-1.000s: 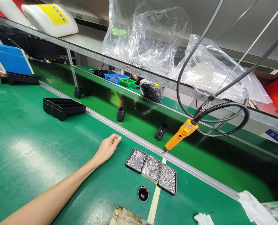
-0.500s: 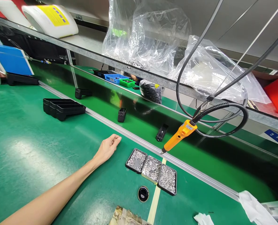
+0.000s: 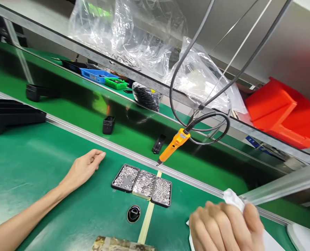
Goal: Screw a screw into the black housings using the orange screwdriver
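Observation:
My left hand (image 3: 85,167) rests on the green bench at left, its fingers curled closed against the thumb; whatever lies inside them is hidden. At lower right my right hand (image 3: 225,228) is a fist, knuckles up, in front of crumpled white paper or cloth (image 3: 233,198). I cannot tell whether it grips any of this. Between the hands lie three shallow trays of small metal parts: the left tray (image 3: 126,177), the middle tray (image 3: 144,184) and the right tray (image 3: 162,191). A round black disc (image 3: 133,213) sits in front of them.
An orange electric screwdriver (image 3: 173,146) hangs tip down on a looped cable behind the trays. Black plastic housings (image 3: 16,116) stand at left. Above runs a metal shelf (image 3: 92,54) with clear bags (image 3: 134,38) and red bins (image 3: 280,111). Yellow tape (image 3: 147,219) crosses the bench.
My view has swung right, so the bench things sit further left in the picture. My right hand has come into view at lower right. The left hand keeps its closed pose.

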Motion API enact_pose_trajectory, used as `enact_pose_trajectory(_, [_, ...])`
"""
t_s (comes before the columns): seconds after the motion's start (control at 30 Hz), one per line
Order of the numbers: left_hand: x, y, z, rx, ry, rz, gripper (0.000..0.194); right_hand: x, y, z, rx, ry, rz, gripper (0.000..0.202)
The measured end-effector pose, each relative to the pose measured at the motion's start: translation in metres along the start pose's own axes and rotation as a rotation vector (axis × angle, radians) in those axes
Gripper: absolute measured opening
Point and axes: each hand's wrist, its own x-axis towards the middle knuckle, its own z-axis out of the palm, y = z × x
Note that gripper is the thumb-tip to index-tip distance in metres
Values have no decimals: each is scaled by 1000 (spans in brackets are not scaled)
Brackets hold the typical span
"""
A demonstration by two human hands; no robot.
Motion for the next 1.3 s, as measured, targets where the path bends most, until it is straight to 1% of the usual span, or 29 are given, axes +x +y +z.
enact_pose_trajectory(0.03, [0, -1, 0, 5, -5, -4, 58, 6, -2, -8, -58, 89, -34, 65])
enact_pose_trajectory(0.07, [1, -2, 0, 12, -8, -10, 59, 11, -1, -18, -197, 210, -62, 63])
enact_pose_trajectory(0.1, [1, -3, 0, 20, -9, -17, 60, 15, 2, -30, -426, 306, -36, 62])
enact_pose_trajectory(0.13, [1, -3, -1, 28, -10, -24, 61, 18, 6, -43, -728, 379, 26, 63])
enact_pose_trajectory(0.17, [1, -3, -1, 37, -12, -31, 62, 20, 12, -56, -1074, 399, 127, 63])
enact_pose_trajectory(0.2, [1, -4, -1, 46, -14, -38, 62, 21, 17, -69, -1248, 387, 223, 58])
enact_pose_trajectory(0.23, [2, -4, -1, 54, -14, -46, 63, 20, 23, -80, -1372, 368, 294, 49])
enact_pose_trajectory(0.3, [2, -5, -2, 68, -13, -61, 63, 19, 35, -98, -1525, 311, 400, 21])
enact_pose_trajectory(0.33, [2, -5, -2, 73, -14, -67, 63, 18, 41, -104, -1600, 285, 433, 12])
enact_pose_trajectory(0.47, [4, -7, -3, 85, -20, -80, 62, 15, 59, -116, -1833, 195, 502, 22])
enact_pose_trajectory(0.6, [5, -6, -4, 101, -28, -94, 60, 15, 69, -123, -1936, 129, 521, 16])
enact_pose_trajectory(0.77, [3, -1, -5, 116, -20, -96, 58, 14, 72, -127, -1983, 87, 496, 16])
enact_pose_trajectory(0.93, [2, 2, -6, 117, -21, -62, 54, 14, 72, -130, -1955, 108, 478, 17])
enact_pose_trajectory(1.03, [3, 5, -6, 116, -5, -50, 52, 18, 67, -127, -1916, 138, 473, 17])
enact_pose_trajectory(1.13, [2, 9, -5, 105, 8, -45, 49, 19, 54, -112, -1809, 164, 492, 14])
enact_pose_trajectory(1.2, [1, 12, -5, 95, 10, -43, 46, 13, 45, -93, -1693, 146, 548, 13])
enact_pose_trajectory(1.3, [0, 17, -6, 77, 16, -44, 42, -8, 38, -58, -1454, 65, 667, 15])
